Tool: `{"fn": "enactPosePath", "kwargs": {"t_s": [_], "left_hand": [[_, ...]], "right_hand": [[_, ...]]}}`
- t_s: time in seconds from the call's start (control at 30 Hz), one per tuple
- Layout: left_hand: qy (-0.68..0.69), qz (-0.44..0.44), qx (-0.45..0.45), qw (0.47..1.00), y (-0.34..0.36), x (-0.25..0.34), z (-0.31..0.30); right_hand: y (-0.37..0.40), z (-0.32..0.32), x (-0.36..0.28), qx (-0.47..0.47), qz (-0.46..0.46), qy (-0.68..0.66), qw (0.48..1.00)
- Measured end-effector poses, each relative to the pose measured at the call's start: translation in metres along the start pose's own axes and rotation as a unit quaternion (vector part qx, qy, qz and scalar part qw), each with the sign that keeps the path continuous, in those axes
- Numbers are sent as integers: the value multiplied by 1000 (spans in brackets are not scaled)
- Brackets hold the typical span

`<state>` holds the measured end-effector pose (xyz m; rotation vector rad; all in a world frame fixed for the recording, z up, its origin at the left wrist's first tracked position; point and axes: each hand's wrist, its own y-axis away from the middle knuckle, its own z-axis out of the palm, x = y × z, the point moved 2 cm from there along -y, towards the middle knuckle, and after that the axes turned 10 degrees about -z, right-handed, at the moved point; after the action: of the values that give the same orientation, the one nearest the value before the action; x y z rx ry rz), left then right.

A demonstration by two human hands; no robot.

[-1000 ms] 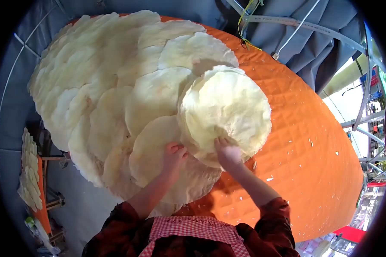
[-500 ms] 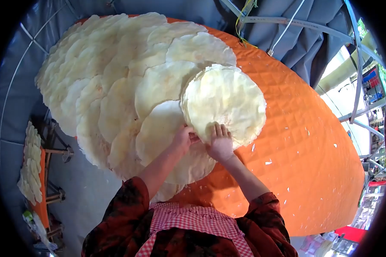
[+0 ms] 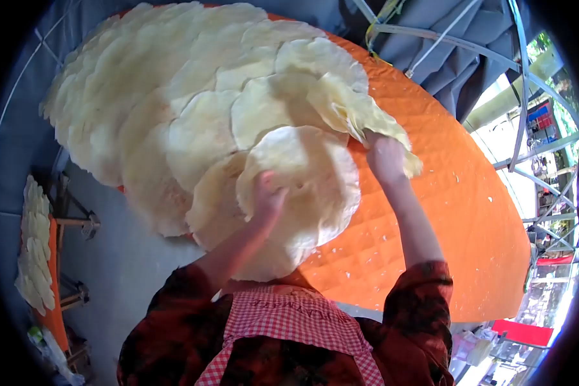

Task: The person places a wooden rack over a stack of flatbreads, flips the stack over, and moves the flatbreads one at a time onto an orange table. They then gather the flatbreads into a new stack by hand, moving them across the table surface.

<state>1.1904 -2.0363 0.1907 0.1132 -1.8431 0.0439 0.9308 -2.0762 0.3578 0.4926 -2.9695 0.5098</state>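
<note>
My right hand point(image 3: 387, 157) grips the near edge of a stack of thin, pale round flatbread sheets point(image 3: 361, 116). The stack is bent and creased, lifted over the right side of the spread sheets. A single round sheet point(image 3: 325, 157) lies flat in front of me, overlapping its neighbours. Over its left part is my left hand point(image 3: 268, 196), slightly blurred, with finger and thumb apart and nothing seen between them. Many more overlapping sheets point(image 3: 154, 83) cover the left and far part of the orange quilted surface point(image 3: 457, 238).
White flakes dot the orange surface. At the lower left a second orange table point(image 3: 56, 283) bears more pale sheets point(image 3: 37, 244). Grey tarpaulin point(image 3: 450, 71) and metal poles point(image 3: 444, 42) stand along the far side. A red item point(image 3: 524, 332) is at lower right.
My right hand has moved right and away with the stack, which is now bent instead of flat. One sheet now lies where the stack's near side was. My left hand has shifted slightly left.
</note>
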Motion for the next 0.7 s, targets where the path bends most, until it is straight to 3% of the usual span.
{"fn": "enactPosePath", "kwargs": {"t_s": [0.07,0.1,0.13,0.17,0.23,0.27,0.4,0.53,0.67,0.7], "left_hand": [[-11,-31,99,994,12,-90,-45],[30,-105,58,992,15,-77,-61],[73,-181,14,981,25,-45,-83],[117,-253,-31,960,32,-29,-98],[-17,-221,-56,974,23,-45,-102],[-86,-202,-68,973,20,-57,-102],[-35,-184,-106,977,15,-89,-91],[143,-325,-190,915,11,-81,-87],[237,-422,-198,852,18,-56,-95],[253,-443,-192,838,16,-59,-95]], "right_hand": [[28,-12,-63,12,14,2,1000],[45,-8,-101,48,3,22,999],[53,5,-134,134,-49,-75,987],[82,48,-161,25,2,-95,995],[101,91,-213,-184,30,-43,982],[106,105,-228,9,-14,-39,999],[94,99,-214,-94,8,-72,993],[77,69,-243,-113,28,-28,993],[93,97,-278,-191,75,-38,978],[90,91,-284,-137,70,-53,987]]}}
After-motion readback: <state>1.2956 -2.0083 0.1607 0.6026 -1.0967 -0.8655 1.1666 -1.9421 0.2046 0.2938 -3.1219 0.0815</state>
